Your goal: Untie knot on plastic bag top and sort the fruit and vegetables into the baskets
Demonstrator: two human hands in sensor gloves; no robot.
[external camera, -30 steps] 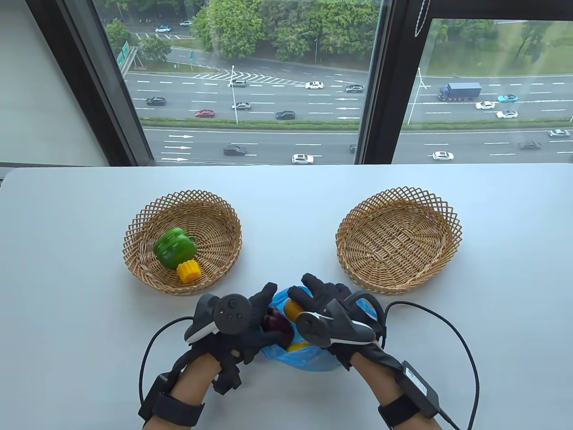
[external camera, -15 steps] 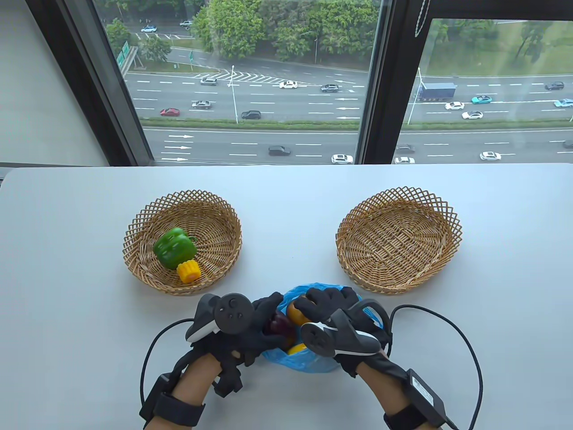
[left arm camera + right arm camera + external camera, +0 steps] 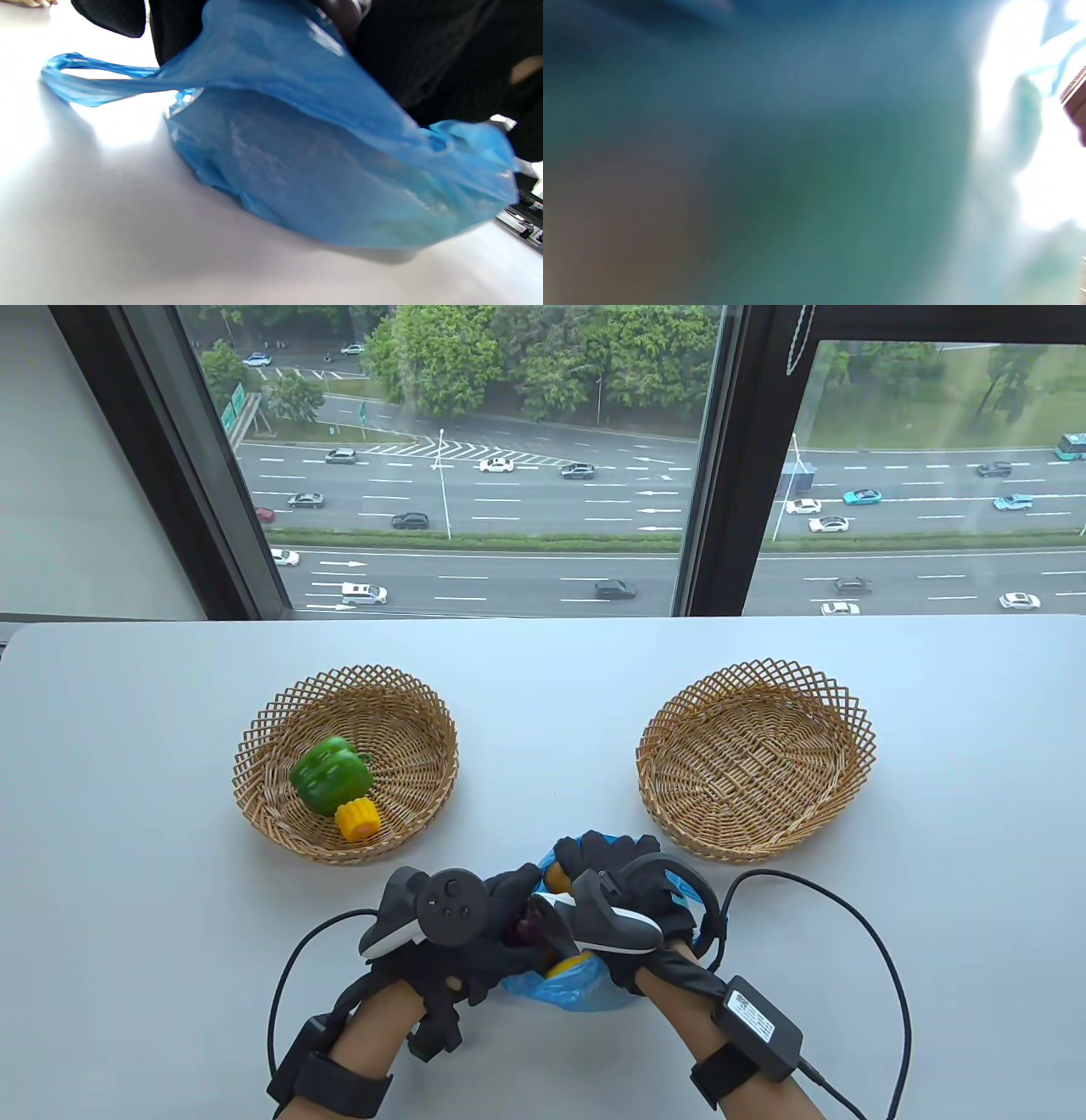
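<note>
The blue plastic bag [image 3: 577,991] lies open at the table's near edge between my hands. My left hand [image 3: 509,899] grips its left rim; in the left wrist view the bag [image 3: 322,178] bulges below the gloved fingers [image 3: 174,25]. My right hand [image 3: 598,855] is inside the bag's mouth, fingers curled over an orange fruit [image 3: 556,877]. A dark purple item [image 3: 526,930] and a yellow item [image 3: 567,964] show in the bag. The left basket [image 3: 254,746] holds a green pepper [image 3: 329,774] and a corn piece [image 3: 357,819]. The right wrist view shows only blurred blue plastic [image 3: 797,127].
An empty wicker basket [image 3: 755,759] stands at the right, just beyond my right hand. Glove cables [image 3: 882,967] loop on the table beside both wrists. A window runs behind the table's far edge.
My right hand has moved left and nearer, its fingers closing over the orange fruit inside the bag. The left hand has shifted slightly right and kept the bag's rim.
</note>
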